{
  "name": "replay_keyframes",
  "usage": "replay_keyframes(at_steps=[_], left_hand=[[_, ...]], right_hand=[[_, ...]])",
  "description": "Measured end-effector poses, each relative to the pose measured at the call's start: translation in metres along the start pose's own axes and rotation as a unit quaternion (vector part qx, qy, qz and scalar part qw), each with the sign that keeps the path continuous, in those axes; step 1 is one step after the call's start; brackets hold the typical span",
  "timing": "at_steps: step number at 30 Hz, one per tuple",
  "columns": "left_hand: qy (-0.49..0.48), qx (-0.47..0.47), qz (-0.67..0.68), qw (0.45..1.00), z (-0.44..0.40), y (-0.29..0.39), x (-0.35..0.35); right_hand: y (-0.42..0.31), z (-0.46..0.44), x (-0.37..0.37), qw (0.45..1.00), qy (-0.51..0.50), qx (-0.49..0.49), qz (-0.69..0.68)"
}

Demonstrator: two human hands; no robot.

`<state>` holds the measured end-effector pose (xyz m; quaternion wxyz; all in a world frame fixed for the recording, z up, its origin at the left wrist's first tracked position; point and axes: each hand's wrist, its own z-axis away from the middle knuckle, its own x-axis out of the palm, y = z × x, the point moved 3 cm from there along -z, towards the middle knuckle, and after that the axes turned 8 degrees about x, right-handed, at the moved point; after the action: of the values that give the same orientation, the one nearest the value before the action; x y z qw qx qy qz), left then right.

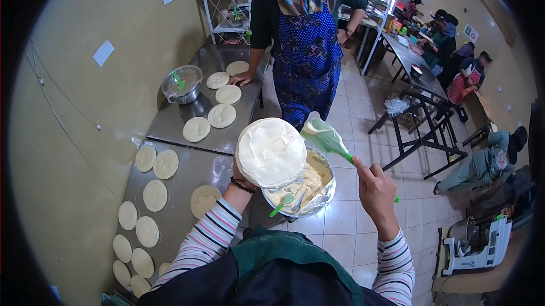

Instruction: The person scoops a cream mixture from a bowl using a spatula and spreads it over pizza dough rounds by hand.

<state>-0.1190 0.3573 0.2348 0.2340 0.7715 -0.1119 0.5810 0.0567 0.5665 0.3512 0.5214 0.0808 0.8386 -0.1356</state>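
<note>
Tables (187, 176) of grey metal are set to the left of the left hand (243, 180), one nearer the body and one farther out, edge to edge. Floor tiles (355, 209) are shown below and to the right of the right-hand fingers (364, 171), and a yellowish wall (74, 96) is seen far to the left of both hands.

Flat pale rounds (147, 232) are spread over both tables, left of the left hand's fingers, and a metal bowl (190, 95) with a green utensil (178, 80) is placed beyond them. Ahead of the fingers, an aproned person (306, 62) is seen, by whom a hand (243, 78) is rested on the farther table. Well to the right of the right fingers, more people (445, 42) are gathered along a long table (428, 82); a mixer (482, 243) is placed lower down on that side.

Between the two hands, a plastic-lined bowl (332, 184) of cream (315, 178) is partly blocked from view by a cream-covered round (271, 153); a small green tool (277, 210) is rested at its near rim.

This round is supported from beneath by the left hand, whose fingers are mostly hidden, so their spread cannot be told. A green spatula (334, 145) is gripped by its handle in the curled right fingers, its cream-smeared blade held just beside the round's right edge.
</note>
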Motion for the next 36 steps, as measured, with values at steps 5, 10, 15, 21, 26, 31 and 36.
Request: replay_keyframes(at_steps=[5,10,15,21,26,31,36], left_hand=[[0.013,-0.034,0.001,0.999,-0.001,-0.013,-0.001],[0.047,-0.034,-0.024,0.998,0.005,-0.006,-0.002],[0.042,-0.021,-0.020,0.999,-0.003,-0.005,-0.023],[0.040,0.047,-0.013,0.998,-0.012,0.007,-0.037],[-0.006,0.066,0.018,0.998,-0.013,0.003,-0.024],[-0.014,0.021,0.100,0.995,-0.005,-0.010,-0.046],[0.117,-0.005,0.094,0.989,0.018,-0.013,-0.081]], right_hand=[[-0.037,0.007,0.009,0.986,-0.027,-0.159,-0.031],[-0.009,-0.017,0.006,0.997,-0.053,-0.008,-0.052],[-0.016,-0.018,0.005,0.979,-0.187,-0.035,-0.074],[-0.011,0.029,0.020,0.917,-0.268,-0.089,-0.281],[-0.024,0.038,0.042,0.913,-0.269,-0.034,-0.306],[-0.027,0.007,0.056,0.878,-0.279,0.132,-0.367],[-0.094,0.029,0.067,0.888,-0.254,-0.208,-0.322]])
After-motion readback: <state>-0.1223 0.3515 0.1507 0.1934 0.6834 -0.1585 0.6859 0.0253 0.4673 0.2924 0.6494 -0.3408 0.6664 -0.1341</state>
